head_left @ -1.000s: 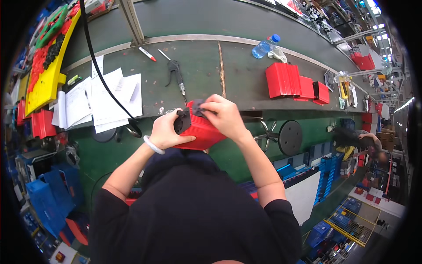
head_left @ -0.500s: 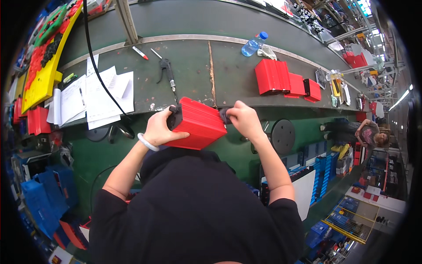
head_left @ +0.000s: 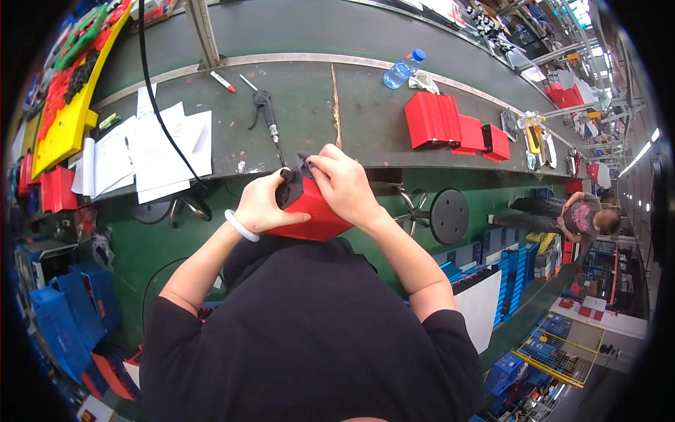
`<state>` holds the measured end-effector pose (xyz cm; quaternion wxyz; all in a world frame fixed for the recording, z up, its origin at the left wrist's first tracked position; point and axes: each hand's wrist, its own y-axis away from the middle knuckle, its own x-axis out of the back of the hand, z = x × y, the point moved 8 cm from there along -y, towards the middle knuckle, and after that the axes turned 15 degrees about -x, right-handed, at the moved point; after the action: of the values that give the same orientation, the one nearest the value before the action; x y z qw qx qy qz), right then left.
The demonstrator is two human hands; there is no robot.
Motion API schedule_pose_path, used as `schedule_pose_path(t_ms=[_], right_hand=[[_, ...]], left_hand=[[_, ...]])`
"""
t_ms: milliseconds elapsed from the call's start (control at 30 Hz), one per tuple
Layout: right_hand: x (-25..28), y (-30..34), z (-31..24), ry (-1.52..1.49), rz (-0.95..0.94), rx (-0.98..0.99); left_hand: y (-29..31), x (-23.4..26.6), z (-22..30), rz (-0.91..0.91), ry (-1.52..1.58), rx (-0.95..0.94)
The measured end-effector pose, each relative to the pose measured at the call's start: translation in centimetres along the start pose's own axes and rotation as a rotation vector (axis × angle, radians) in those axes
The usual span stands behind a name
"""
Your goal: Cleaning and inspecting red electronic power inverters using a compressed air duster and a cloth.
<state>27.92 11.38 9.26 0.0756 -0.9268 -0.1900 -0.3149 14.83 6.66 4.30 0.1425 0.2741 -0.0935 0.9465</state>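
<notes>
Half a second ago our right hand (head_left: pixel 344 184) pinched a small dark piece off the right end of the red ribbed housing (head_left: pixel 313 214); now we have swung it back over the top, and the housing, which lay flat and broad across our view, is tipped so its black end cap (head_left: pixel 290 191) faces up toward us. We judge this to be a return to working that small dark piece (head_left: pixel 307 163) against the cap end. Our right fingers (head_left: pixel 318 165) are curled together, clamped on the dark piece at the housing's upper edge. Our left hand (head_left: pixel 261 205) wraps the left side, thumb lying across the red ribs. We hold the housing in the air, just off the near edge of the green surface (head_left: pixel 309 105).
</notes>
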Motion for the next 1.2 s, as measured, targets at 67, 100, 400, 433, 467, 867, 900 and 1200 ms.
schedule_pose_path(t_ms=[67,100,400,433,467,867,900,1200], right_hand=[[-0.1,0.1,-0.7,0.139,0.011,0.123],[-0.1,0.4,0.2,0.180,-0.030,0.089],[8.1,3.0,9.7,0.258,0.223,-0.333],[7.9,2.6,9.0,0.092,0.203,-0.301],[7.0,2.4,8.5,-0.055,0.153,-0.287],[0.9,1.9,1.7,0.085,-0.075,0.038],[0.5,1.3,0.4,0.141,-0.070,0.081],[1.2,3.4,4.6,0.420,-0.192,-0.048]], left_hand=[[0.5,0.0,-0.4,0.045,0.028,-0.023],[0.7,0.3,-0.8,0.093,0.057,-0.044],[1.7,1.2,-1.2,0.097,0.125,-0.031],[1.8,1.2,-1.5,0.102,0.154,-0.022],[1.9,1.1,-1.6,0.120,0.182,-0.046],[1.3,0.2,-0.9,0.038,0.151,-0.100],[1.2,0.1,-0.9,0.033,0.154,-0.103],[1.1,0.2,-1.0,-0.033,0.110,-0.068]])
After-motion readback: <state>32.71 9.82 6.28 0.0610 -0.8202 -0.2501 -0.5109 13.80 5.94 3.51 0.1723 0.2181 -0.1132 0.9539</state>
